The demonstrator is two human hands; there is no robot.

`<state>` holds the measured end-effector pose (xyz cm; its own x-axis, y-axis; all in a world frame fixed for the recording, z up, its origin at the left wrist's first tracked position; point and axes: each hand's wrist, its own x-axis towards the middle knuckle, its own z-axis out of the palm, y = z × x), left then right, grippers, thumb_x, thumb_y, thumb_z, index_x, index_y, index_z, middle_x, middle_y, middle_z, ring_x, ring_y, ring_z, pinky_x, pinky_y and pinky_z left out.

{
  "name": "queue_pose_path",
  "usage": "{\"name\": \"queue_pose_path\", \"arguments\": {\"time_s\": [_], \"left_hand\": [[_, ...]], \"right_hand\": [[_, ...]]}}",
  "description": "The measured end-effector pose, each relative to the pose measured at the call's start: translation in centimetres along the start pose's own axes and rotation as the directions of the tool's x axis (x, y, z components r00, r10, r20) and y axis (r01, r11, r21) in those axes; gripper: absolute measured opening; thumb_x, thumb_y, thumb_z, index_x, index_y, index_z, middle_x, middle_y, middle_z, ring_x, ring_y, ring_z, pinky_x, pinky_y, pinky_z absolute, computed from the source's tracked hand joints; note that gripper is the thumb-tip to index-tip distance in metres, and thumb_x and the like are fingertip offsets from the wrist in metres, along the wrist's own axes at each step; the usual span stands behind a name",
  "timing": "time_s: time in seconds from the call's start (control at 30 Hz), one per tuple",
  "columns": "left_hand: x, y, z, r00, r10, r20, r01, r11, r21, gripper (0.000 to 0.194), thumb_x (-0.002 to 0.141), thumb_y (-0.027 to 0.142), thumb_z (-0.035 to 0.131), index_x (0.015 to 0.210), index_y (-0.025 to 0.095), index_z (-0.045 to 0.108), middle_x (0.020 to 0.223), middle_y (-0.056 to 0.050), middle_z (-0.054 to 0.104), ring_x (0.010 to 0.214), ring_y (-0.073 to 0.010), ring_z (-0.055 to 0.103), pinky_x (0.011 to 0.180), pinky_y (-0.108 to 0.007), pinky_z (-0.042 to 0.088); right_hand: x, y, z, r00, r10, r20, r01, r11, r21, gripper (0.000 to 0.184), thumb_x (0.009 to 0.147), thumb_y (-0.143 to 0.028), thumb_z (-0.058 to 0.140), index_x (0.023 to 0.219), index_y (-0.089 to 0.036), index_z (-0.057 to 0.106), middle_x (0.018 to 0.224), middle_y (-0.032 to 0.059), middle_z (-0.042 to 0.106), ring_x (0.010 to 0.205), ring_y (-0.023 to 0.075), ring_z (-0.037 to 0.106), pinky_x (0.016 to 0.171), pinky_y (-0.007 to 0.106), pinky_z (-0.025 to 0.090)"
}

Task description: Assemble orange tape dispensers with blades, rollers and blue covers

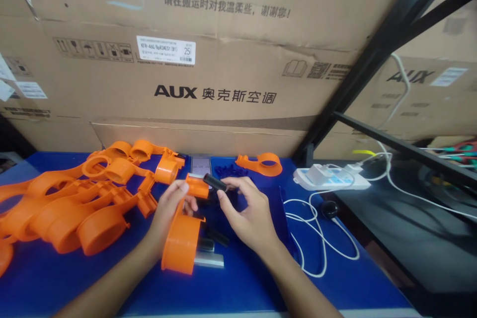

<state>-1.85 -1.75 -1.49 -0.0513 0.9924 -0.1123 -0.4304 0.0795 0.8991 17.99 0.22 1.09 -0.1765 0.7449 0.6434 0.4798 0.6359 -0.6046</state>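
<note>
My left hand [168,212] is closed round an orange plastic ring bracket [181,243], its wide ring hanging low and its narrow clip end up by the fingertips. Between thumb and fingers, my right hand [249,212] pinches a short black tube [214,182]. The tube's left end is right beside the bracket's clip end; I cannot tell whether they touch. Below the hands, a silver bar [209,260] and more black tubes [216,235] lie on the blue table, partly hidden by the bracket.
Several orange ring brackets [102,231] are heaped at the left, and another orange bracket [269,164] lies at the back. Small dark blue parts [228,171] are near a phone-like device [201,164]. A white power strip [331,178], looped cables [323,258] and a black frame [372,79] stand right.
</note>
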Motion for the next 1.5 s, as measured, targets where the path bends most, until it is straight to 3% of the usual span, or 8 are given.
{"name": "queue_pose_path", "arguments": {"time_s": [0.33,0.73,1.03,1.2,1.33,1.4,1.5], "left_hand": [[-0.6,-0.9,-0.1,0.985,0.081,0.154,-0.104,0.984,0.145,0.044,0.090,0.049,0.070,0.120,0.019,0.059,0.086,-0.007,0.075,0.057,-0.0120,0.061,0.056,-0.023,0.045],[-0.4,-1.0,-0.4,0.972,0.095,0.214,-0.126,0.983,0.137,0.038,0.096,0.046,0.064,0.122,0.020,0.057,0.088,-0.008,0.075,0.059,-0.0126,0.061,0.058,-0.025,0.045],[-0.4,-0.8,-0.4,0.975,0.068,0.214,-0.110,0.976,0.189,0.048,0.092,0.050,0.066,0.128,0.018,0.061,0.090,-0.010,0.076,0.055,-0.0128,0.060,0.053,-0.023,0.043],[-0.5,-0.8,-0.1,0.967,0.060,0.248,-0.123,0.962,0.246,0.043,0.091,0.049,0.068,0.119,0.017,0.065,0.083,-0.008,0.075,0.054,-0.0125,0.061,0.051,-0.022,0.044],[-0.7,-0.8,0.2,0.983,0.049,0.175,-0.082,0.979,0.188,0.037,0.087,0.049,0.072,0.103,0.016,0.067,0.069,-0.004,0.070,0.048,-0.0122,0.058,0.048,-0.022,0.044],[-0.6,-0.6,0.3,0.993,0.022,0.120,-0.036,0.993,0.116,0.036,0.085,0.050,0.073,0.096,0.017,0.065,0.064,-0.002,0.068,0.044,-0.0118,0.056,0.045,-0.022,0.043],[-0.4,-0.4,0.1,0.998,-0.007,0.070,0.003,0.999,0.053,0.037,0.084,0.051,0.073,0.080,0.016,0.063,0.059,-0.003,0.066,0.041,-0.0112,0.054,0.042,-0.022,0.040]], "right_hand": [[-0.1,-0.4,0.3,0.997,-0.078,0.011,0.078,0.997,0.030,0.018,0.095,-0.020,0.067,0.112,-0.025,0.072,0.094,0.0033,0.073,0.091,0.0216,0.067,0.085,0.039,0.055],[-0.2,0.0,0.4,0.986,-0.158,0.046,0.158,0.987,0.005,0.022,0.097,-0.019,0.065,0.117,-0.023,0.071,0.101,0.0064,0.076,0.094,0.0233,0.064,0.088,0.043,0.053],[-0.5,0.2,0.4,0.982,-0.162,0.100,0.163,0.987,-0.004,0.022,0.098,-0.020,0.062,0.117,-0.021,0.071,0.097,0.0076,0.073,0.093,0.0235,0.063,0.086,0.042,0.053],[-0.3,-0.4,0.3,0.966,-0.202,0.163,0.193,0.979,0.068,0.023,0.098,-0.019,0.060,0.120,-0.023,0.069,0.100,0.0067,0.072,0.095,0.0231,0.064,0.089,0.043,0.052],[-0.2,-1.0,0.0,0.959,-0.197,0.202,0.171,0.975,0.140,0.034,0.098,-0.019,0.057,0.131,-0.025,0.061,0.107,0.0064,0.071,0.099,0.0227,0.064,0.090,0.043,0.053],[-0.2,-0.7,-0.1,0.975,-0.140,0.171,0.128,0.989,0.078,0.034,0.099,-0.019,0.054,0.132,-0.024,0.060,0.109,0.0075,0.070,0.101,0.0235,0.063,0.091,0.044,0.052],[-0.2,0.3,-0.1,0.986,-0.035,0.164,0.061,0.986,-0.158,0.026,0.098,-0.022,0.055,0.122,-0.022,0.065,0.113,0.0102,0.069,0.107,0.0275,0.060,0.094,0.047,0.048]]}}
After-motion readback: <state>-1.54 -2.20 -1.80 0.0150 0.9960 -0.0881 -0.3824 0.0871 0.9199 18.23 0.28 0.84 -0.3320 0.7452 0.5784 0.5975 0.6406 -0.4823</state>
